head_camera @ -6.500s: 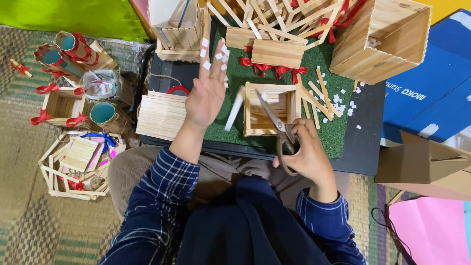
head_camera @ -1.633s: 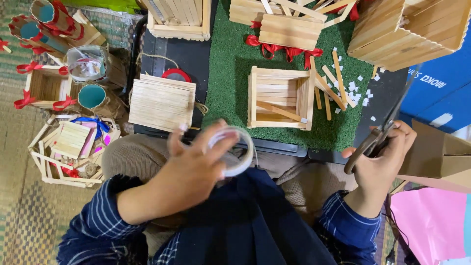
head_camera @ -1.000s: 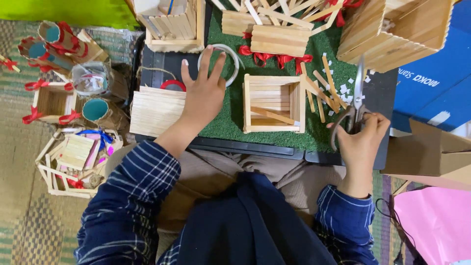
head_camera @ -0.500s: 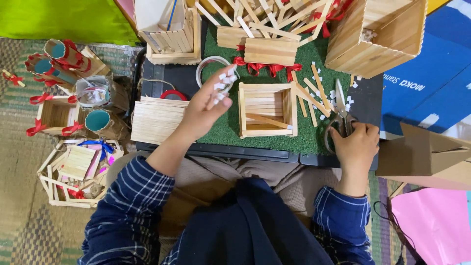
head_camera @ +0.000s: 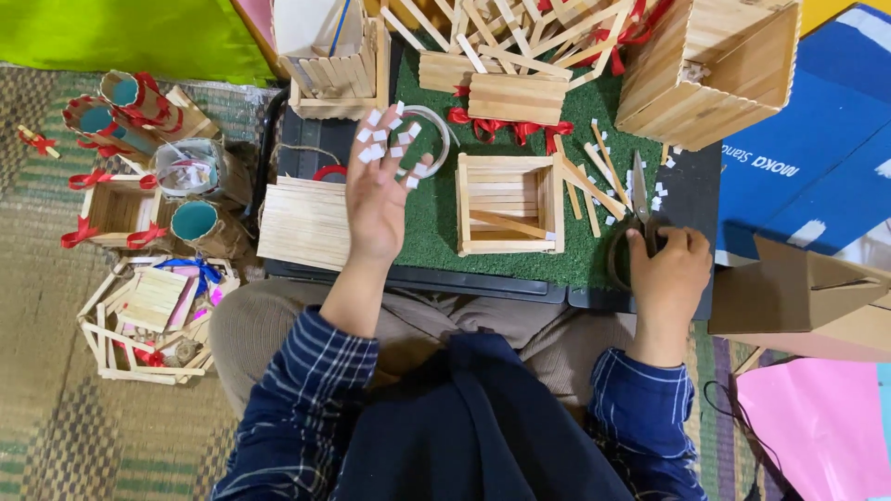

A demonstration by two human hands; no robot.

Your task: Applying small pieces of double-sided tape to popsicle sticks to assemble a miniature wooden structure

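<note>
Head view, looking down at lap and work board.

Left hand [head_camera: 379,190]: raised, palm up, fingers spread and extended away from the body, forearm angled up from the lap. Nothing grasped; grip released. Small white tape squares [head_camera: 382,137] stuck on the fingertips. Fingertips overlap the clear tape roll [head_camera: 434,130], which lies flat on the green turf mat [head_camera: 436,218].

Right hand [head_camera: 670,278]: resting at the right edge of the board, fingers curled and clenched around the black handles of the scissors [head_camera: 639,199]; blades closed, pointing away from the body.

Open popsicle-stick box [head_camera: 509,204] sits on the mat between the two hands, apart from both. Flat popsicle-stick panel [head_camera: 304,223] lies just left of the left wrist.
</note>
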